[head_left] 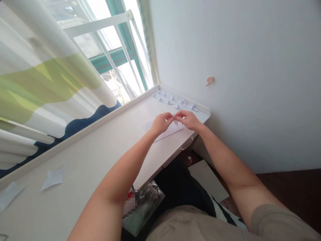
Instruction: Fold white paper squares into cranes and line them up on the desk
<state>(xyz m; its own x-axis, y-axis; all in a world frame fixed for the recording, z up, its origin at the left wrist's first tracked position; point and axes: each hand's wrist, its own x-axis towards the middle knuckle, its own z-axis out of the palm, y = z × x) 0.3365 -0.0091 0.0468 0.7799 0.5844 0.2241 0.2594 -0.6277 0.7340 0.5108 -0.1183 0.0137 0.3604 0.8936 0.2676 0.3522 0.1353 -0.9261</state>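
My left hand (161,123) and my right hand (188,119) meet above the white desk (100,160), fingers pinched together on a small folded white paper piece (175,119). Under the hands lies a flat white paper sheet (168,131). Beyond them, along the desk's far end by the wall, stand several small folded paper figures (175,102) in rows.
Two loose paper scraps (53,177) lie on the near left of the desk. A window with a striped curtain (45,87) runs along the left. A white wall with a small hook (209,80) stands on the right. A plastic bag (142,204) sits below the desk edge.
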